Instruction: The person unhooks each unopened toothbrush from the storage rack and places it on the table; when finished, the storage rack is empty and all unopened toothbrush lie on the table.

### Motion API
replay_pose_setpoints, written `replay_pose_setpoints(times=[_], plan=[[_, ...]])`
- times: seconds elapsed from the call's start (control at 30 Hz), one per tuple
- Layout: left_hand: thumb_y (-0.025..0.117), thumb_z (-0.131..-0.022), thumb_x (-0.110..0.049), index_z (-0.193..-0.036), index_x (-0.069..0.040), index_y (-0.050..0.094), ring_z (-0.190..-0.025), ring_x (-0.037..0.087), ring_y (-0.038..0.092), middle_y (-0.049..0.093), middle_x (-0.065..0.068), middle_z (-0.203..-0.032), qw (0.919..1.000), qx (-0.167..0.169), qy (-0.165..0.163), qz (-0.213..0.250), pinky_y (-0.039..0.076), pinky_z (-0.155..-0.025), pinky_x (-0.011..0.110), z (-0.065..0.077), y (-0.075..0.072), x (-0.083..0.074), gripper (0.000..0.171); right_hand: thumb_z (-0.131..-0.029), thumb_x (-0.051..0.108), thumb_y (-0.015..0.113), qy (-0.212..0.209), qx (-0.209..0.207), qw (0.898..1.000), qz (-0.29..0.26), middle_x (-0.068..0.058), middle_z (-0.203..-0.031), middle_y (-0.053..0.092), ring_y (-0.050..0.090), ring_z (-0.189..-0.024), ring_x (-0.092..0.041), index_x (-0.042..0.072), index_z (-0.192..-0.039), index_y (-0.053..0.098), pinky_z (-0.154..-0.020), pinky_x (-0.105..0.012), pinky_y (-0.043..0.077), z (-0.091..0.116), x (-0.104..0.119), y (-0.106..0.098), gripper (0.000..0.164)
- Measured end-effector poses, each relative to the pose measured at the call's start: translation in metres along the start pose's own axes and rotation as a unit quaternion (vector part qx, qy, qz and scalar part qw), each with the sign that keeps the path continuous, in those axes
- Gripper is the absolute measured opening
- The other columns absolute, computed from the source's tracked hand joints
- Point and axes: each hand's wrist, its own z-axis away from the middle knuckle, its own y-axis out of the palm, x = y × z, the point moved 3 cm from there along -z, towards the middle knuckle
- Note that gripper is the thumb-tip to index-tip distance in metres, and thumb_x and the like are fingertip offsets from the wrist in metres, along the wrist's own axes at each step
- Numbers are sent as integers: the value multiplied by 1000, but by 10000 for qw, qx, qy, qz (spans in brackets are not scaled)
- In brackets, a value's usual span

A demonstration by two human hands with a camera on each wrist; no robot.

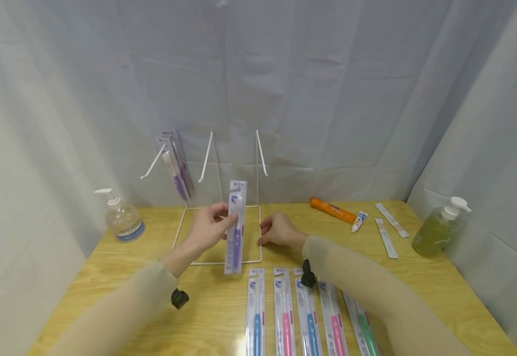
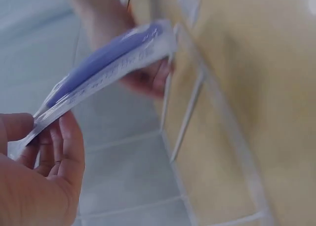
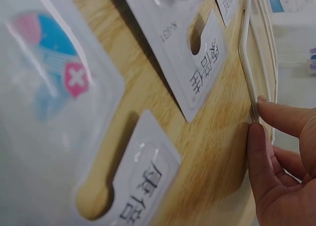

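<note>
My left hand (image 1: 207, 228) pinches a packaged purple toothbrush (image 1: 236, 249), held upright in front of the white wire rack (image 1: 179, 228). In the left wrist view, thumb and fingers grip one end of this pack (image 2: 106, 63), and its purple handle points away from the hand. My right hand (image 1: 280, 231) is at the right side of the rack's base. Up close in the right wrist view, its thumb and fingertip pinch the base wire (image 3: 243, 48). Other packaged purple toothbrushes (image 1: 177, 168) hang from the rack's left hook (image 1: 153, 160).
Blue (image 1: 256, 316), pink (image 1: 285, 316) and green (image 1: 365, 329) packaged toothbrushes lie in a row at the front, partly under my right arm. Pump bottles stand left (image 1: 124, 222) and right (image 1: 436, 230). An orange tube (image 1: 331, 210), a small tube (image 1: 359, 221) and two flat strips (image 1: 386, 238) lie back right.
</note>
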Motion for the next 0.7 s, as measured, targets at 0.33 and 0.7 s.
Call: replay_pose_setpoints(times=[0.33,0.7], plan=[[68,-108,-8,-144,10,59,-86,19,77,78,19,-114,9829,1222,-978,974,74,-73,41,76,20,39,41,-78,10,102,-15,29,9999,-102,-7,-100,82,68,-85,-9,-1,-124,80,-76,-17,58,-1,-1,1,52],[73,-101,-2,-146,10,51,-74,18,74,69,8,-93,9683,1644,-1585,1015,71,-61,35,105,30,76,52,-79,10,102,43,39,9999,-100,-6,-99,80,67,-86,-10,-1,-124,80,-76,-19,59,0,-2,0,51]])
